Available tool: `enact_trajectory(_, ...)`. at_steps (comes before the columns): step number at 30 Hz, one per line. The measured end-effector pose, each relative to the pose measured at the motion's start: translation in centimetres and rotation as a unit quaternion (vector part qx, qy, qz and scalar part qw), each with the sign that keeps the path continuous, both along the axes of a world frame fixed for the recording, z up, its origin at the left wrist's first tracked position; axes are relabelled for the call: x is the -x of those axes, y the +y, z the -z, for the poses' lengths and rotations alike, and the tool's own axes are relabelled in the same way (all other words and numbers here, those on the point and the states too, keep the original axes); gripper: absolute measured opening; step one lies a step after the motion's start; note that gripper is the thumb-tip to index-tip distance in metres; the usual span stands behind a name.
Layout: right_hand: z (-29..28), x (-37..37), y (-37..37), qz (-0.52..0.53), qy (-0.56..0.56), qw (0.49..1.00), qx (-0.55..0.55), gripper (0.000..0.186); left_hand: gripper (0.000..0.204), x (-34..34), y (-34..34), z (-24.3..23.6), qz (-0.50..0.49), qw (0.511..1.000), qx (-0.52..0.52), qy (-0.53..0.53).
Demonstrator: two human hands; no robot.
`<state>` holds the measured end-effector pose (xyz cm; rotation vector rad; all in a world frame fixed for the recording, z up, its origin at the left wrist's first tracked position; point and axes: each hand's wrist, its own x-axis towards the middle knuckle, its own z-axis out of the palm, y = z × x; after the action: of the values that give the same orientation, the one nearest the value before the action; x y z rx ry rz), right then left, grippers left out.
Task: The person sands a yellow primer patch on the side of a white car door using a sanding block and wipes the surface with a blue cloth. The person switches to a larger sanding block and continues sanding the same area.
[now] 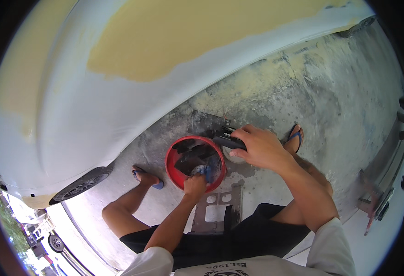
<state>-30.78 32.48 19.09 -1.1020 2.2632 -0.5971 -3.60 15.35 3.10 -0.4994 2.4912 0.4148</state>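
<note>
- Clock centre: red bucket (168,168), set on the floor (349,92) between the feet; 12 is picture top.
- Right hand (264,148): black piece (232,140) is gripped between thumb and fingers; grip narrow, closed on it.
- Black piece is held at 2 o'clock, right by the bucket rim; contact with rim cannot be told.
- Left hand (195,185): lowered over the 6 o'clock rim into the bucket; fingers bunched beside a blurred blue item (208,172). Whether it is gripped cannot be told.
- Blue item is seen inside the bucket, toward 4 o'clock.
- Dark pieces (197,154) are contained in the bucket, toward 12; shapes partly hidden.
- Pale round container (232,158) at 3 o'clock, just beside the bucket, partly covered by right hand and black piece.
- Grey-brown panel with cut-out openings (201,218) is laid at 5 o'clock, near the bucket.
- Blue sandals are worn: one between 8 and 9 o'clock, one between 2 and 3 (295,135).
- Pale car body (87,106) spread from 9 round to 1 o'clock, marked with a large yellow patch (142,46); wheel (82,185) at 9.
</note>
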Motion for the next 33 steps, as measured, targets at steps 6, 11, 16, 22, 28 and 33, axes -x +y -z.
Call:
enact_trajectory(6,-1.3,0.4,0.8,0.022,0.027,0.999,0.023,0.049,0.014,-2.6,-4.3,-10.4,0.07,0.989,-0.027,0.125)
enact_trajectory(11,-1.6,0.5,1.8,0.035,0.007,0.999,-0.007,0.046,0.016,-1.2,-3.7,-19.2,0.036,0.987,-0.061,0.147)
enact_trajectory(16,-1.9,0.6,3.1,0.044,0.011,0.999,0.027,0.046,0.021,0.0,-2.4,-27.1,0.131,0.976,0.056,0.164)
enact_trajectory(22,-2.8,1.6,4.7,0.084,0.027,0.995,0.04,0.046,0.027,0.0,-4.3,-33.7,0.073,0.981,-0.053,0.17)
enact_trajectory(28,-3.7,2.1,5.9,0.102,0.025,0.994,0.029,0.047,0.022,0.1,-4.8,-38.2,0.012,0.98,-0.106,0.166)
enact_trajectory(33,-4.0,2.0,6.5,0.097,0.028,0.995,0.028,0.047,0.02,-0.8,-6.0,-42.6,0.024,0.975,-0.112,0.192)
